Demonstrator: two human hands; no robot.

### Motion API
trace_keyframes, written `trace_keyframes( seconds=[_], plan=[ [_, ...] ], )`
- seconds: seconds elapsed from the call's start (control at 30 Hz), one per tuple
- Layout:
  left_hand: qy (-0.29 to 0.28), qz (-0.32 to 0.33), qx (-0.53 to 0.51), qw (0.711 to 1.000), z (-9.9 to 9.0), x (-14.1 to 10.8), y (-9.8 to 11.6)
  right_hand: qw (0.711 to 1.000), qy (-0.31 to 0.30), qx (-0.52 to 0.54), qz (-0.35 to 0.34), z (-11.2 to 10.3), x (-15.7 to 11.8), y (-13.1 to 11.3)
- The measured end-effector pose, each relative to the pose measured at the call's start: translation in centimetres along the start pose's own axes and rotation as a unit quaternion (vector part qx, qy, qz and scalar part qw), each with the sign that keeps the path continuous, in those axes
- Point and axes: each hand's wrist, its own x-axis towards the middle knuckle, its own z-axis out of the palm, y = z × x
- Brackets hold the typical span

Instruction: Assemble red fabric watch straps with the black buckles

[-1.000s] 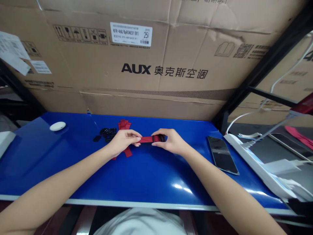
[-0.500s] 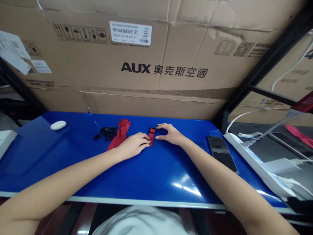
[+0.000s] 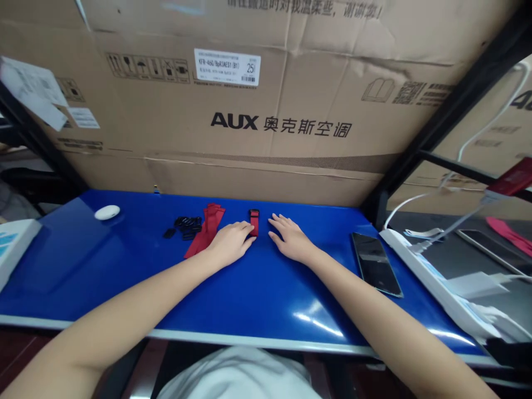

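Observation:
A short red webbing strap (image 3: 255,224) lies upright on the blue table, with a black buckle (image 3: 254,213) at its far end. My left hand (image 3: 231,243) has its fingertips and thumb closed at the strap's lower left edge. To the right of the strap, my right hand (image 3: 291,238) rests palm down with fingers spread, apart from it and holding nothing. Partly under my left wrist lies a bunch of longer red straps (image 3: 210,223). Beside those straps is a small pile of black plastic buckles (image 3: 189,226), with one loose buckle (image 3: 169,233) to its left.
A large cardboard box (image 3: 266,100) stands upright along the table's back edge. A phone (image 3: 376,263) lies to the right, beside a white power strip (image 3: 436,288) with cables. At the left sits a white oval object (image 3: 107,212). Black shelf posts (image 3: 376,208) frame the table (image 3: 233,299).
My right hand has drawn back from the buckle and flattened, its fingers spreading. The small strap has turned from tilted to nearly straight beside my left hand. The head view has shifted slightly.

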Motion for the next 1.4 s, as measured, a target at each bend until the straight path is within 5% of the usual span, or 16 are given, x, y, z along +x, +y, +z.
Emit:
trace_keyframes(
  seconds=[0.2,0.4,0.67,1.4],
  plan=[
    [-0.083,-0.122,-0.007,0.989,-0.8,-1.1,-1.9,0.999,-0.027,-0.022,0.006,-0.5,-0.6,-0.6],
    [-0.145,-0.116,-0.042,0.982,-1.6,-1.8,-3.8,0.999,-0.039,-0.018,0.014,-1.0,-0.6,-1.0],
    [-0.107,-0.042,-0.020,0.993,-1.1,-0.9,-2.9,0.999,-0.028,-0.018,0.002,-0.7,-0.4,-1.5],
    [-0.114,-0.048,-0.040,0.992,-0.5,-0.7,-3.4,0.999,-0.036,-0.021,-0.010,-0.7,-0.2,-2.1]
  ],
)
